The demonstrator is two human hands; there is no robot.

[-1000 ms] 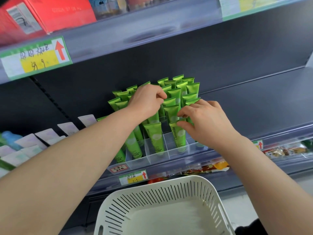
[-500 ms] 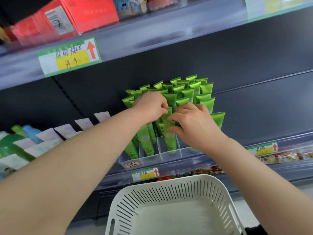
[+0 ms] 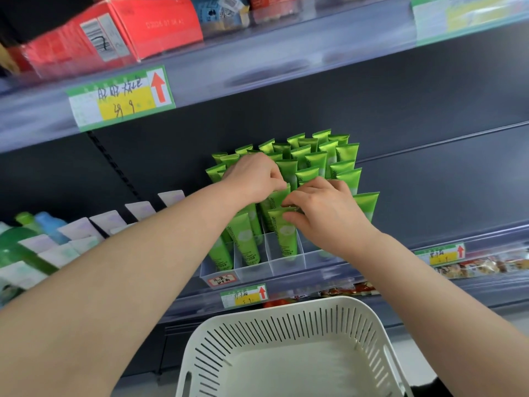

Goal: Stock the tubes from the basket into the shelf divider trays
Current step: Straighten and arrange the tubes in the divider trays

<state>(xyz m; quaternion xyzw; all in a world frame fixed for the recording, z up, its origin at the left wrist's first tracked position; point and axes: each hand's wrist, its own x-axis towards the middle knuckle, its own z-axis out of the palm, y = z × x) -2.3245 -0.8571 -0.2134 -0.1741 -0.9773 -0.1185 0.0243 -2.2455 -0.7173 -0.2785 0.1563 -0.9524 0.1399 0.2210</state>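
Several green tubes (image 3: 315,159) stand upright in rows in the clear divider tray (image 3: 286,266) on the dark middle shelf. My left hand (image 3: 252,176) pinches the top edge of a green tube (image 3: 276,196) in the middle rows. Beside it, my right hand (image 3: 323,209) pinches the crimped top of the front green tube (image 3: 284,234), which stands in a front compartment. The two hands almost touch. The white slotted basket (image 3: 286,328) sits below the shelf, and no tubes show in it.
White and pale tubes and blue-green bottles (image 3: 43,242) fill the shelf to the left. Red boxes (image 3: 114,32) sit on the upper shelf above a price label (image 3: 120,97). The dark shelf (image 3: 443,181) right of the tray holds nothing. Snack packets (image 3: 486,265) lie on the shelf below.
The view shifted, so the shelf sits further right and lower in frame. Both hands stay on the tube tops, the right one still holding the front tube in its compartment.
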